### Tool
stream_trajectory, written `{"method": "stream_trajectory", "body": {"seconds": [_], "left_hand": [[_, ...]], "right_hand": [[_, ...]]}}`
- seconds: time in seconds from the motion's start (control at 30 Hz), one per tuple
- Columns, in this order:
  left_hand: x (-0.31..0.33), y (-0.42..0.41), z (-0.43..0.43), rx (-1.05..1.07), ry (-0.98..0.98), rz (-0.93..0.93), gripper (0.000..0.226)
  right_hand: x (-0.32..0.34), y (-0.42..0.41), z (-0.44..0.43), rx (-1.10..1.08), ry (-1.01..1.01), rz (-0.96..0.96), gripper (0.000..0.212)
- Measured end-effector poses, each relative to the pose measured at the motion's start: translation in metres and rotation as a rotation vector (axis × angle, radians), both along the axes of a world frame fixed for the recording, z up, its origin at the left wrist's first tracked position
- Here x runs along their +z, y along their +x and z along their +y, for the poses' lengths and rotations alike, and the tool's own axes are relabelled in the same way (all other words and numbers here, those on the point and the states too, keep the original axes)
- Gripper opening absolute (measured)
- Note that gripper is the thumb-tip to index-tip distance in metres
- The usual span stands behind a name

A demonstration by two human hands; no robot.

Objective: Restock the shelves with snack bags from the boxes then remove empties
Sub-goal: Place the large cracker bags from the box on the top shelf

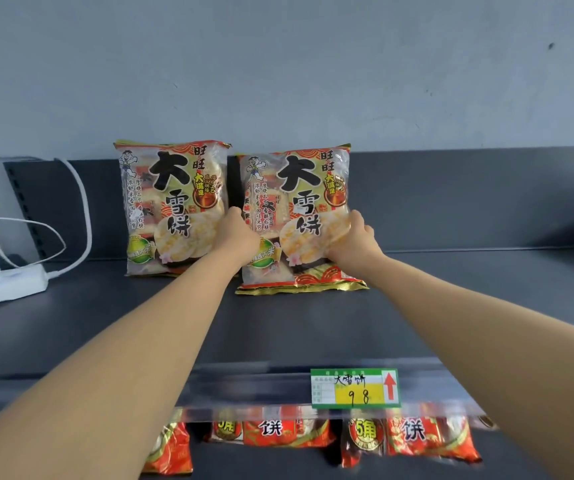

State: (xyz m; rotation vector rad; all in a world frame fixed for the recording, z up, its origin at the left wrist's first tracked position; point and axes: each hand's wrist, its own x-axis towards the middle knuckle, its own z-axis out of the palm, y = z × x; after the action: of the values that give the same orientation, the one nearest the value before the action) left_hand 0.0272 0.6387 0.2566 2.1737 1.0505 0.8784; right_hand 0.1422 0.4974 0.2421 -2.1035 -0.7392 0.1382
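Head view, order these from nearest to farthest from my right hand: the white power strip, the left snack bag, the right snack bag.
1. Right snack bag: gripped by the right hand at its right edge.
2. Left snack bag: standing beside it, to the left.
3. White power strip: far left on the shelf.

Wall [278, 64]: pale grey, scuffed, evenly lit.
Shelf [452, 306]: dark grey metal.
Power strip [5, 289]: white, at shelf's left end.

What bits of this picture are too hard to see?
Head view:
- Left hand fingers: hidden behind the held clear-and-red plastic rice-cracker bag.
- Red snack bags below: tops cut off by the grey metal shelf lip, blurred.
- Green-and-yellow paper price label: small print unreadable.
- White plastic power strip: cut by left edge.
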Motion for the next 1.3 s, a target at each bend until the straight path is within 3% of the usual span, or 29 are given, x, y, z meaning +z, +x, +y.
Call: {"method": "stream_trajectory", "body": {"seconds": [0.13,0.23,0.5,0.63,0.77,0.97,1.2,1.3], "left_hand": [[0.002,-0.011,-0.016,0.024,0.089,0.043,0.049],[0.011,-0.016,-0.044,0.000,0.154,0.044,0.049],[0.005,0.006,-0.194,-0.523,0.222,-0.013,0.028],[-0.014,0.027,-0.285,-0.799,0.185,-0.021,0.025],[-0.052,0.040,-0.381,-1.011,0.102,0.007,0.024],[-0.146,0.071,-0.508,-1.180,-0.140,0.273,0.021],[-0.240,0.109,-0.632,-1.135,-0.327,0.581,0.027],[-0.282,0.128,-0.668,-1.030,-0.449,0.686,0.026]], "right_hand": [[0.003,-0.007,-0.016,-0.024,-0.031,-0.055,0.068],[0.010,-0.016,-0.044,-0.013,-0.030,-0.175,0.052],[0.006,-0.038,-0.185,0.031,-0.197,-0.520,0.038],[-0.010,-0.037,-0.286,-0.090,-0.293,-0.561,0.037],[-0.035,-0.041,-0.392,-0.265,-0.339,-0.467,0.034],[-0.119,-0.027,-0.528,-0.362,-0.482,-0.185,0.031],[-0.222,0.033,-0.640,-0.193,-0.709,0.070,0.022],[-0.260,0.064,-0.670,-0.084,-0.845,0.166,0.031]]}}
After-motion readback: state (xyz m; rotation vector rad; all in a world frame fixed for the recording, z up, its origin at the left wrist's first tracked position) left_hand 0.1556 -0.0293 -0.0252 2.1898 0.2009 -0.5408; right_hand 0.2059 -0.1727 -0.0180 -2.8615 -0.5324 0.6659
